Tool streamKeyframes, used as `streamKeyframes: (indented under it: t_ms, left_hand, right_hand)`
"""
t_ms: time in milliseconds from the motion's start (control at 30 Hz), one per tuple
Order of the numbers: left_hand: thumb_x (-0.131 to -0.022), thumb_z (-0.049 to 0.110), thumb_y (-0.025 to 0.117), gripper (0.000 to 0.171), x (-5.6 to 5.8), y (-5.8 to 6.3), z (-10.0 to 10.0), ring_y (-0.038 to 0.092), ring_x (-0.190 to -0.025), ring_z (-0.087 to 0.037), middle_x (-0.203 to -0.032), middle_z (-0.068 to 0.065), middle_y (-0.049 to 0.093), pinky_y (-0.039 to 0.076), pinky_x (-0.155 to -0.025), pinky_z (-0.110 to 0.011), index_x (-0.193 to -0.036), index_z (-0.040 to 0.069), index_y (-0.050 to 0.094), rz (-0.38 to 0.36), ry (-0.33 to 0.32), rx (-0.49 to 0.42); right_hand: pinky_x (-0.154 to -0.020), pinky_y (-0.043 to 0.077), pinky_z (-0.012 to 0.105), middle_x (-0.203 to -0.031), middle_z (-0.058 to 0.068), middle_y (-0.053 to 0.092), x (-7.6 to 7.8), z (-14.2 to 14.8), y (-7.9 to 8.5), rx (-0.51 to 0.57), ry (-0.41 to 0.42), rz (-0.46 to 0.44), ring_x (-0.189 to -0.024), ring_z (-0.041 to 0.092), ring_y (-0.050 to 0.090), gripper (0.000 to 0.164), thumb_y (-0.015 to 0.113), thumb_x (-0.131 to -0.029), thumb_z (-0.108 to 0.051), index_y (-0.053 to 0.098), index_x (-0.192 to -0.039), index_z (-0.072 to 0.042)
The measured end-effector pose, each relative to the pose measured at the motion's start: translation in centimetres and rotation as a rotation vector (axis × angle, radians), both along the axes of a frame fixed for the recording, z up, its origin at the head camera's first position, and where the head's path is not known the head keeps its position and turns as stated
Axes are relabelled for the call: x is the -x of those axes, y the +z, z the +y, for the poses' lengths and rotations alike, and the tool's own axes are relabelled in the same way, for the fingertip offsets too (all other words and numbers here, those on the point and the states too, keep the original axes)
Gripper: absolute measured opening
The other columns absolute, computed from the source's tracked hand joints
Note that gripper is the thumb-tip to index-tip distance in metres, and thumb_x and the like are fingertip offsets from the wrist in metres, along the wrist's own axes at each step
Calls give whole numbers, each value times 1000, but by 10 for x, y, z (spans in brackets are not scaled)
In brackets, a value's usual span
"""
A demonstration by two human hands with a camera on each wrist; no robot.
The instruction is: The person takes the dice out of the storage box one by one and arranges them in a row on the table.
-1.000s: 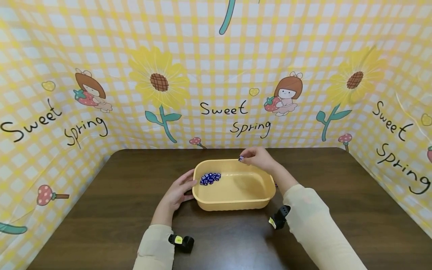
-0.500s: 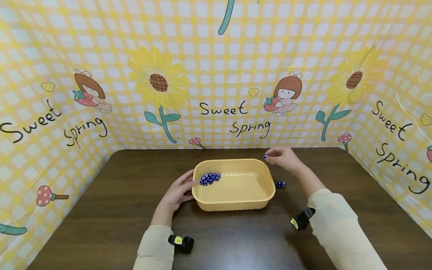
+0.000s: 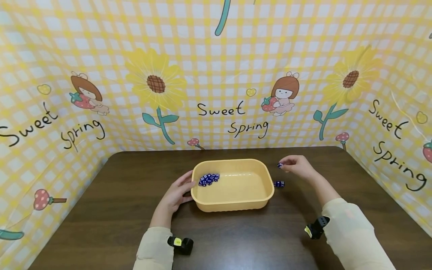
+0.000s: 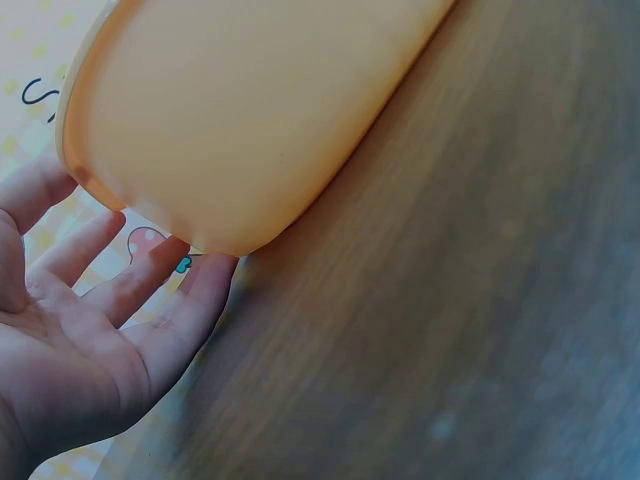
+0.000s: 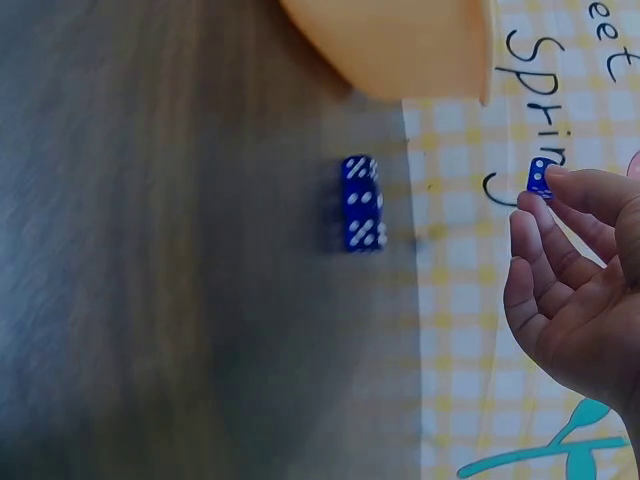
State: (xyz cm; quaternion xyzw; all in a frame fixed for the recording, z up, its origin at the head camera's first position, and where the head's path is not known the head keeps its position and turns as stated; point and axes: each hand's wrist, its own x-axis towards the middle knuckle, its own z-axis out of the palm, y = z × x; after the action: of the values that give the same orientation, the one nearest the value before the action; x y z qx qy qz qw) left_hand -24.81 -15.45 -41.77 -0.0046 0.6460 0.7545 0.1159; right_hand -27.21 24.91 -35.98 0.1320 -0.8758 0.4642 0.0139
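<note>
Fingers of right hand pinch one blue die, likely light, hard, slick, best held by opposite faces, just right of yellow tub, above counter near a dice row; left hand rests uncurled against tub's left end.

A brown table with a yellow tub and a row of dice on it.
The table is dark brown and looks like wood, with stripy lines and round corners at the back. A shiny patch of light shows near the front. The yellow tub stands flat on it, the right way up, with its long sides going left to right. Near the tub's right end, three blue dice with white dots lie in a straight row, side by side.
</note>
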Motion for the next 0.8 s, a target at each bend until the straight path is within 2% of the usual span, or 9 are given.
streamKeyframes:
  t_ms: [133,433,667,800]
  left_hand:
    - [-85,11,52,48,-1,0,1,44,-106,-32,-128,-14,39,43,-73,-45,-131,18,37,0,2,1]
    - [-85,11,53,49,-1,0,0,45,-105,-31,-128,-13,39,43,-73,-45,-131,18,38,-4,10,4]
    - [-85,11,54,48,0,-1,0,45,-105,-31,-127,-13,40,43,-73,-45,-130,18,39,-2,10,-2]
    - [-85,11,54,48,1,-1,0,45,-104,-31,-127,-13,41,43,-73,-45,-129,18,39,-1,10,6]
  right_hand:
    - [-66,46,42,-76,14,58,-4,11,-10,-9,4,-4,-71,30,56,21,58,-79,-2,57,-94,12]
    - [-57,44,30,-72,12,58,-14,23,-26,-81,-2,-15,-64,23,54,18,56,-78,2,57,-92,13]
    - [-54,44,29,-71,12,58,-15,27,-38,-83,-12,-51,-62,24,54,16,56,-77,4,57,-90,13]
    - [-54,44,31,-68,8,56,-14,28,-42,-81,-21,-80,-60,21,53,15,57,-77,4,57,-89,12]
